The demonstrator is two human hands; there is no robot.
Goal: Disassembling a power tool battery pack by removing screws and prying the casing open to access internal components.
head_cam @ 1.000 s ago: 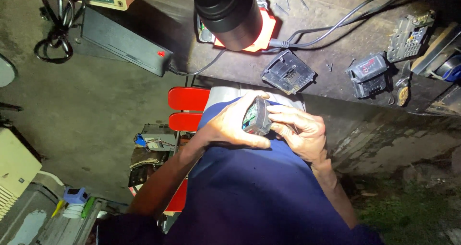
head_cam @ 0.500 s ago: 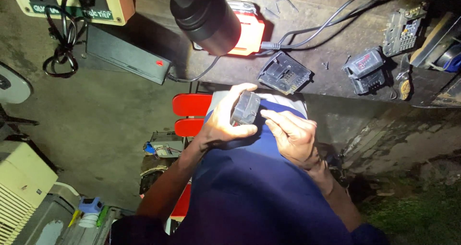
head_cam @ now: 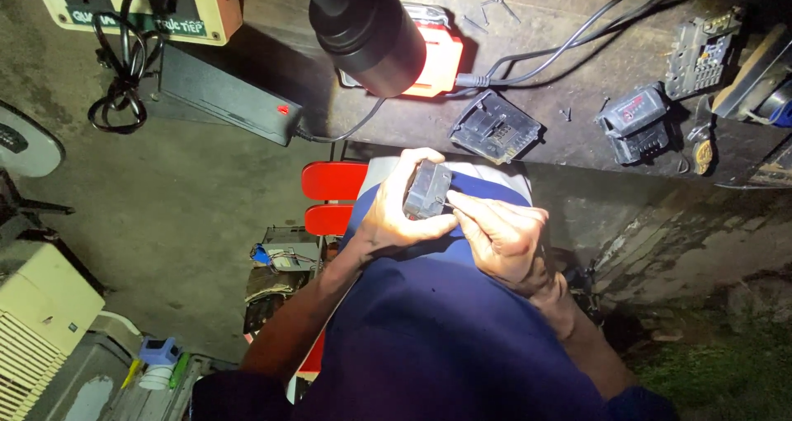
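My left hand (head_cam: 398, 215) grips a small dark grey plastic housing part (head_cam: 427, 190), held upright over my lap just below the workbench edge. My right hand (head_cam: 501, 235) pinches a thin metal tool or pin, its tip touching the right side of the part. Both hands sit above my blue-clad legs. What lies inside the part is hidden from view.
The workbench (head_cam: 577, 50) holds a black battery housing (head_cam: 495, 128), another dark one (head_cam: 635, 124), a circuit board (head_cam: 701, 54), a red-and-white pack (head_cam: 437, 58) with a cable, loose screws and a black power adapter (head_cam: 223, 95). A black lamp head (head_cam: 367, 29) hangs above. A red stool (head_cam: 330, 194) stands below.
The part has been turned in my left hand, and my right hand has brought a thin tool against its side. The view shifted slightly.
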